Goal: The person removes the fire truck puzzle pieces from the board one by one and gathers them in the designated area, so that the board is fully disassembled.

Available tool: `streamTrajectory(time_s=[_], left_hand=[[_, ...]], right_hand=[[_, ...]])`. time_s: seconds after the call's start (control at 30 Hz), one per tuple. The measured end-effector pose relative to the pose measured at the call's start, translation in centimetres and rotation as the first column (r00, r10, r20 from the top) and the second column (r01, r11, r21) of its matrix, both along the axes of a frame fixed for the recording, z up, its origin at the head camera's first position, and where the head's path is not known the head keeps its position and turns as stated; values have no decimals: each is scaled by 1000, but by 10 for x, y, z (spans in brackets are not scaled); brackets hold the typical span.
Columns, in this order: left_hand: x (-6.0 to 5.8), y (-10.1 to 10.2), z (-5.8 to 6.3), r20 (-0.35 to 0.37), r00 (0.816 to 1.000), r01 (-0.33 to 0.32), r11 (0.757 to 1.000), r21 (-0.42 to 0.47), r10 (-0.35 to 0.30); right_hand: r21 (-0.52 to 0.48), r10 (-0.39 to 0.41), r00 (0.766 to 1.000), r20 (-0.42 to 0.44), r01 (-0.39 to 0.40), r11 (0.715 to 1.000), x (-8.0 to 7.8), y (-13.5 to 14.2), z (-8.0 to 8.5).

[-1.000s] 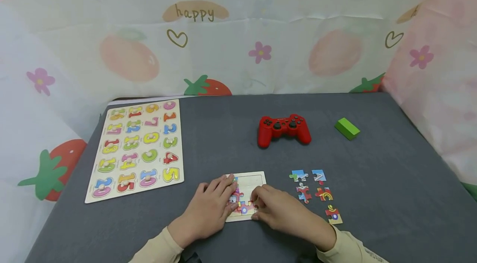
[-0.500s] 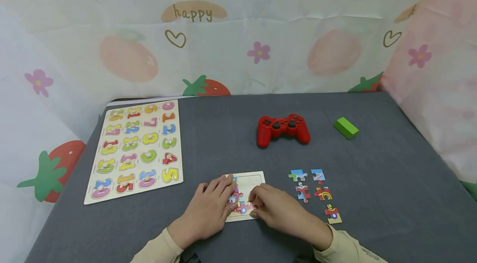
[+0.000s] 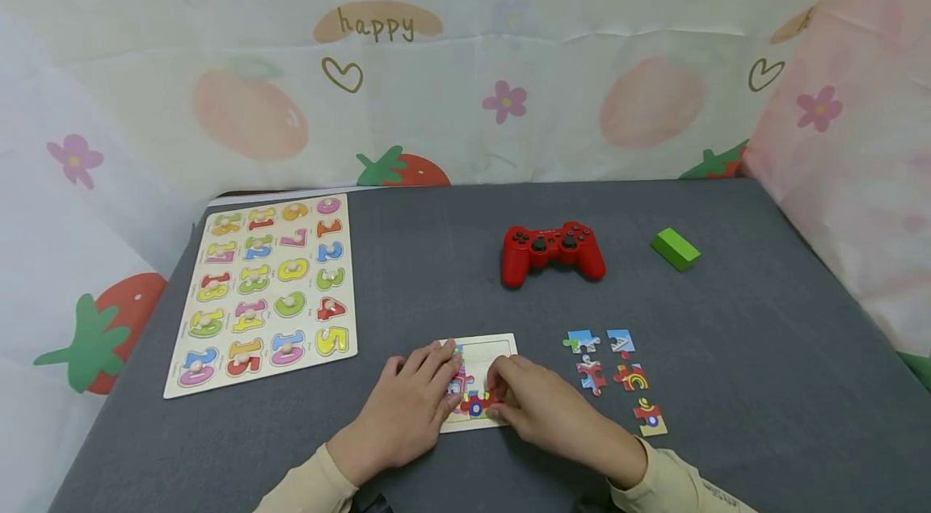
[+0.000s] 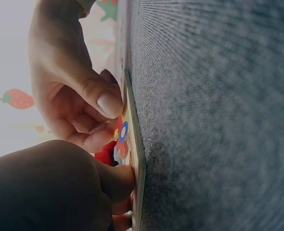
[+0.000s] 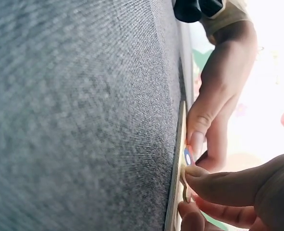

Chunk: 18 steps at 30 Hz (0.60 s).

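Observation:
A small jigsaw board with a pale frame lies near the front of the table. Flat across its left side rests my left hand, its straight fingers covering part of the assembled picture. On the board's lower row is a jigsaw piece with a blue wheel on red and yellow. My right hand pinches this piece between thumb and curled fingers at its right end. In the right wrist view the thumb lies on the piece's edge; the fingers hide the rest.
Right of the board lie several loose jigsaw pieces. Behind are a red game controller and a green block. A large number-puzzle board lies at the left. Printed cloth hangs behind the grey-covered table.
The wheel piece has turned from pale and shiny to deep red and yellow, as if its tilt has changed under my right fingers. My left hand has stayed put.

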<state>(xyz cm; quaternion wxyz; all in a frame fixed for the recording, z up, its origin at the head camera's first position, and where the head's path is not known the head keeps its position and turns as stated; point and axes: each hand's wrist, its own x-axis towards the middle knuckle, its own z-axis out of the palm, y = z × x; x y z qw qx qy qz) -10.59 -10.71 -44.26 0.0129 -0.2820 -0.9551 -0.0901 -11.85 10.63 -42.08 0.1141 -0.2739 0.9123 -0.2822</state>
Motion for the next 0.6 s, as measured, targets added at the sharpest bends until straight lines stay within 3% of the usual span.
streamTrajectory(time_s=[0.3, 0.6], left_hand=[[0, -1, 1, 19, 1000, 6, 1000, -2, -5], [-2, -2, 0, 12, 1000, 17, 1000, 1, -17]], right_hand=[[-123, -39, 998, 51, 46, 991, -2, 7, 3], [-123, -107, 992, 74, 115, 986, -7, 69, 17]])
